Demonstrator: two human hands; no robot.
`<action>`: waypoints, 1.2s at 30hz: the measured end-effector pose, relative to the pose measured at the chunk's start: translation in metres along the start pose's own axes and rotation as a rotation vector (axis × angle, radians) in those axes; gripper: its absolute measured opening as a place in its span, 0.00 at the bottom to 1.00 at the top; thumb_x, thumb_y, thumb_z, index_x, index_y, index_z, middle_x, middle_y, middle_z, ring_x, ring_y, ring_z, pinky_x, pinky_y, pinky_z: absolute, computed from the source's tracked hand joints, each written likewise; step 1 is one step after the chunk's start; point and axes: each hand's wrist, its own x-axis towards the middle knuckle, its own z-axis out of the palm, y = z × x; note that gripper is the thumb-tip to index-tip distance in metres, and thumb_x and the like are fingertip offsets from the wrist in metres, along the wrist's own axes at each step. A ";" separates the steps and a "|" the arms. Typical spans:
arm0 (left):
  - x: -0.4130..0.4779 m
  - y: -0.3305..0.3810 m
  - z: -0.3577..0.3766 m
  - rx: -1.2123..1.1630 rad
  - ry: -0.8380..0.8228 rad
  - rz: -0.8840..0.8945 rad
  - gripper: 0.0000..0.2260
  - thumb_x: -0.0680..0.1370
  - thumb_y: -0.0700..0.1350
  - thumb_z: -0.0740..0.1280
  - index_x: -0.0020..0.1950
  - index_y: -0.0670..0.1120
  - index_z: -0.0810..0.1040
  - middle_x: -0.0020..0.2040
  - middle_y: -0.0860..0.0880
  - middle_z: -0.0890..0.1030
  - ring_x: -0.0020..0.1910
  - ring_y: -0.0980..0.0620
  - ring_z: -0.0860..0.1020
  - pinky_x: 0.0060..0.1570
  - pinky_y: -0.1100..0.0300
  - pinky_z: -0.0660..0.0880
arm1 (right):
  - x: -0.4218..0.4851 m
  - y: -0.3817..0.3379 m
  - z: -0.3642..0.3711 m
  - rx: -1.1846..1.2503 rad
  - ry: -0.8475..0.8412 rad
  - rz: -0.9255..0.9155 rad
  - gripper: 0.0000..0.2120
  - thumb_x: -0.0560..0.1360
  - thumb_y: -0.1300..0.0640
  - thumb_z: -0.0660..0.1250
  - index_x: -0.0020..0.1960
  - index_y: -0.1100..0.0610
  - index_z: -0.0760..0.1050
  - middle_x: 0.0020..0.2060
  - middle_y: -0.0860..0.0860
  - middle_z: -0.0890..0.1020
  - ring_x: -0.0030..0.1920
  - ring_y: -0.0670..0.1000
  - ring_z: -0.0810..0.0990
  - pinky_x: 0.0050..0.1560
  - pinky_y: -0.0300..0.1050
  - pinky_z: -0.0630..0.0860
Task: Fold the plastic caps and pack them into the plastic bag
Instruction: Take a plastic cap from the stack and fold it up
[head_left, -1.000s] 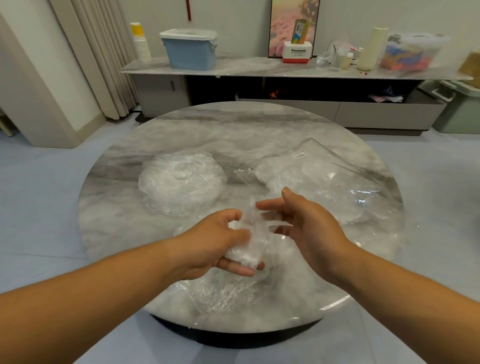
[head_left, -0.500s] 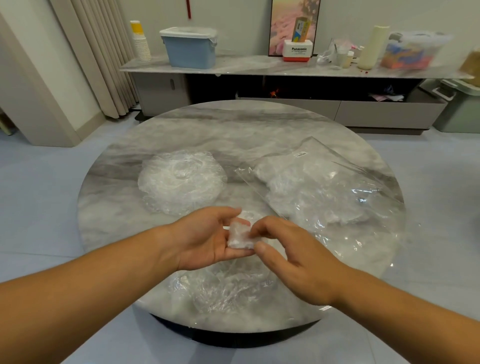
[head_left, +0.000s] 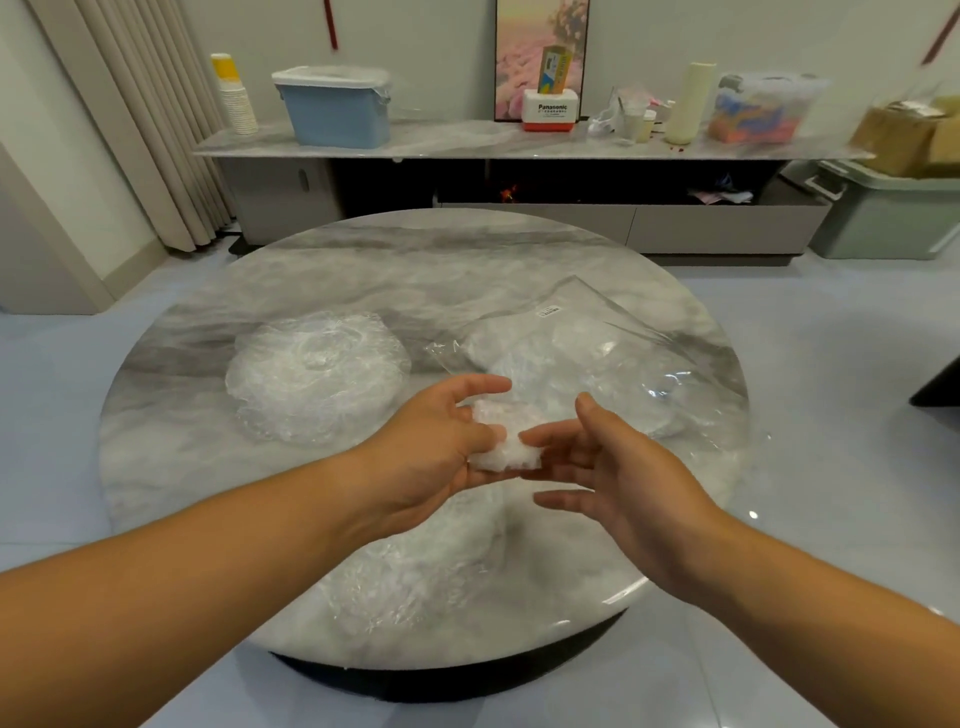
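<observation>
A small folded plastic cap (head_left: 506, 447) lies in my left hand (head_left: 436, 447), pinned against the palm by the thumb. My right hand (head_left: 618, 467) hovers just to its right, fingers loosely spread, fingertips touching the cap's edge. A stack of unfolded clear caps (head_left: 317, 376) sits on the table's left. One loose cap (head_left: 410, 577) lies flat near the front edge, below my hands. The clear plastic bag (head_left: 597, 358) with folded caps inside lies on the right, its mouth toward my hands.
Everything rests on a round marble table (head_left: 415, 265). Behind it runs a low sideboard (head_left: 467, 145) with a blue bin (head_left: 337, 106), paper cups, boxes and a clear container. Grey floor surrounds the table.
My hands squeezed the cap into a smaller bundle. The right hand then released its pinch and spread its fingers. Both hands shifted slightly right, toward the bag.
</observation>
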 end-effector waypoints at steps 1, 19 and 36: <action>-0.001 0.000 0.007 0.020 -0.022 0.009 0.19 0.79 0.29 0.65 0.67 0.46 0.76 0.63 0.38 0.77 0.53 0.40 0.85 0.50 0.51 0.83 | -0.002 0.000 -0.005 0.002 0.028 -0.028 0.25 0.83 0.44 0.56 0.50 0.60 0.85 0.48 0.57 0.87 0.52 0.54 0.86 0.57 0.56 0.80; 0.005 -0.053 0.082 1.338 -0.228 0.362 0.29 0.83 0.64 0.50 0.82 0.55 0.54 0.78 0.56 0.27 0.75 0.59 0.25 0.79 0.50 0.42 | 0.002 0.013 -0.118 -0.154 0.459 -0.068 0.35 0.82 0.34 0.48 0.50 0.60 0.83 0.41 0.56 0.87 0.45 0.57 0.87 0.57 0.57 0.81; 0.002 -0.066 0.068 1.464 -0.209 0.205 0.35 0.82 0.66 0.48 0.83 0.51 0.39 0.76 0.52 0.23 0.76 0.54 0.25 0.79 0.49 0.42 | 0.020 0.002 -0.075 0.001 0.103 -0.137 0.39 0.70 0.29 0.52 0.66 0.55 0.79 0.62 0.48 0.83 0.63 0.46 0.80 0.68 0.51 0.73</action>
